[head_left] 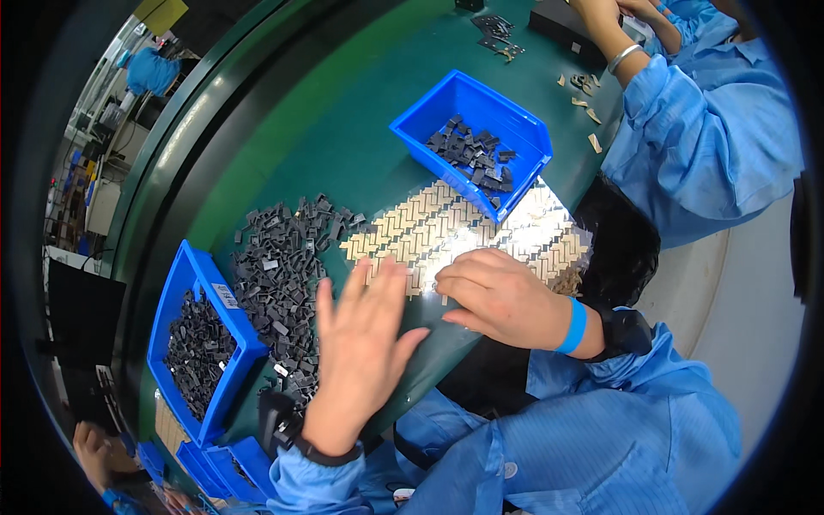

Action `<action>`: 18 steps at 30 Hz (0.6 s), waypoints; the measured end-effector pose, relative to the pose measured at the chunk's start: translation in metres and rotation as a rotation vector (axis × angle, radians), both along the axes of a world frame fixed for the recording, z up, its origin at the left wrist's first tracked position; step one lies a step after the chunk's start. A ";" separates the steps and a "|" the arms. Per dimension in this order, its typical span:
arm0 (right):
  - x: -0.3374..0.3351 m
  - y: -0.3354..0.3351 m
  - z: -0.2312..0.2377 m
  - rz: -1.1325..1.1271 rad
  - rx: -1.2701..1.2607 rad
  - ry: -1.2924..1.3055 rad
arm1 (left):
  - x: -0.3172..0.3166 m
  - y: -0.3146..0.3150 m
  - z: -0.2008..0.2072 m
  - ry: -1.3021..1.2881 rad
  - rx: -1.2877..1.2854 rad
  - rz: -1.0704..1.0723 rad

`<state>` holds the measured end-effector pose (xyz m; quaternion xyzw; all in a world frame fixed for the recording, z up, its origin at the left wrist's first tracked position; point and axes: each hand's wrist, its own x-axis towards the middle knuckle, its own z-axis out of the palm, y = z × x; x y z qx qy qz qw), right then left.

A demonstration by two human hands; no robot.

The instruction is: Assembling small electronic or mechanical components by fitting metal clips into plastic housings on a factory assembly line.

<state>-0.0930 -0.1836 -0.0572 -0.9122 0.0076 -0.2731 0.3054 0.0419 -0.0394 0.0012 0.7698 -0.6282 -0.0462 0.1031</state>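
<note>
From the head view, the left hand [365, 343] hovers flat, fingers [378, 283] spread wide and holding nothing, its tips at the near edge of a sheet [429, 225] of small tan pieces laid in a herringbone pattern on the green worktop [318, 120]. The right hand [498, 296] rests on the same sheet, fingers curled narrow and pressed down on the pieces; whether it pinches one I cannot tell. The flat pose of both hands seems meant to keep the pieces aligned and lying down.

Left of the sheet, a loose heap [279, 283] of small dark parts lies on the worktop, within reach of the left hand. A blue bin [206, 343] at the left edge holds more dark parts, about half full. A second blue bin [476, 137] stands at the far side of the sheet, overlapping its edge, with a thin layer of dark parts inside.

Across the worktop a co-worker's arm [618, 43] in a blue sleeve works over a few scattered tan pieces [585, 90].
</note>
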 end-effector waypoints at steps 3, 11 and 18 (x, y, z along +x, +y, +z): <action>0.001 -0.001 -0.006 -0.029 0.013 0.006 | 0.002 -0.019 -0.026 0.044 -0.016 -0.094; 0.005 -0.006 -0.004 -0.001 0.017 0.091 | 0.007 -0.020 -0.032 0.104 -0.060 -0.078; 0.005 -0.008 -0.001 0.011 -0.001 0.137 | 0.008 -0.026 -0.041 0.024 -0.153 -0.097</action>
